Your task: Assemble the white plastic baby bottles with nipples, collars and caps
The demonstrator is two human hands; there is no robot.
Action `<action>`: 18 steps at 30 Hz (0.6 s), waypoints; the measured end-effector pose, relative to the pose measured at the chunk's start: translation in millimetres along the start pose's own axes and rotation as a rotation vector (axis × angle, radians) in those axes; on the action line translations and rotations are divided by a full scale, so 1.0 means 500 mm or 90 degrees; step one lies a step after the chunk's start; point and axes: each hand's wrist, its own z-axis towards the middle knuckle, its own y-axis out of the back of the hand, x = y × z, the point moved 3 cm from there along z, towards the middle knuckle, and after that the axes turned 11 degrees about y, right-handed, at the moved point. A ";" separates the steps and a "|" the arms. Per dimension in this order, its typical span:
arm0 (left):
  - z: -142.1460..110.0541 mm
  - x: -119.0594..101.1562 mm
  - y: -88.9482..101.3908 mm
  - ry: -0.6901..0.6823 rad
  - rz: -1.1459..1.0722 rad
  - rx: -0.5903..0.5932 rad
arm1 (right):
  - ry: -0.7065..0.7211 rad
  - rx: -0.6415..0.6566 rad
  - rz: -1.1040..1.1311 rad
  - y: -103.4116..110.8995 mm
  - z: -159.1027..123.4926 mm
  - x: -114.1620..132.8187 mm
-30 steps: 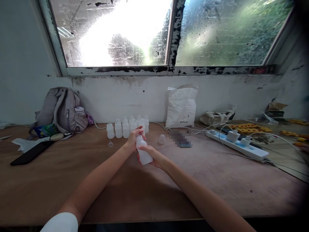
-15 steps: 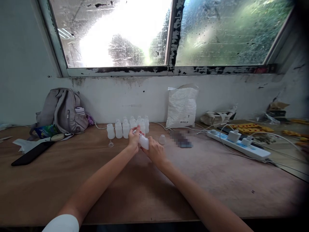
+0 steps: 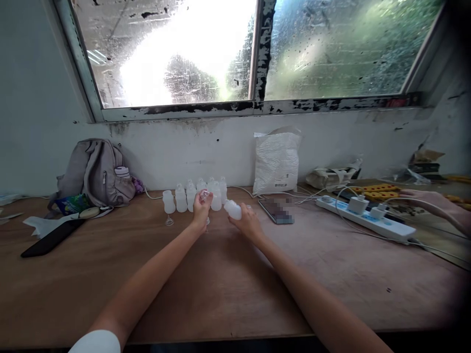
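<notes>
Out in front, my left hand point(image 3: 200, 211) is closed on a small clear piece point(image 3: 204, 195) with a reddish tint; its exact kind is unclear. A short way to the right, my right hand point(image 3: 248, 222) grips a tilted, frosted white bottle point(image 3: 233, 210), its neck pointing up and left. The two hands are apart. Behind my left hand stand several frosted bottles point(image 3: 181, 199) with clear nipple-shaped tops. At the row's left end is an open-necked bottle point(image 3: 168, 202), with a clear nipple-shaped piece point(image 3: 169, 221) lying before it.
A phone point(image 3: 276, 212) lies right of my hands, before a white plastic package point(image 3: 276, 162). Further right are a power strip point(image 3: 368, 218) with chargers and another person's hand point(image 3: 434, 202) near yellow parts point(image 3: 379, 192). Left are a backpack point(image 3: 97, 171) and a black flat case point(image 3: 53, 239).
My hands have moved apart, the bottle going right with my right hand and the clear piece staying in my left. Another person's hand has come in at the right edge.
</notes>
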 end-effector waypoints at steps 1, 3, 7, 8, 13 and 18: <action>0.007 -0.002 0.008 -0.026 0.038 -0.004 | -0.021 -0.025 0.010 0.005 0.004 -0.012; 0.020 0.005 0.015 -0.055 0.115 0.010 | -0.069 -0.081 0.045 0.017 0.012 -0.039; 0.044 0.073 -0.009 -0.039 0.227 0.103 | -0.150 -0.167 0.147 0.038 0.022 -0.094; 0.049 0.094 -0.021 -0.035 0.271 0.117 | -0.166 -0.174 0.162 0.041 0.023 -0.105; 0.064 0.168 -0.067 -0.054 0.466 0.133 | -0.219 -0.163 0.136 0.043 0.018 -0.133; 0.060 0.187 -0.077 -0.038 0.521 0.132 | -0.247 -0.119 0.137 0.042 0.017 -0.129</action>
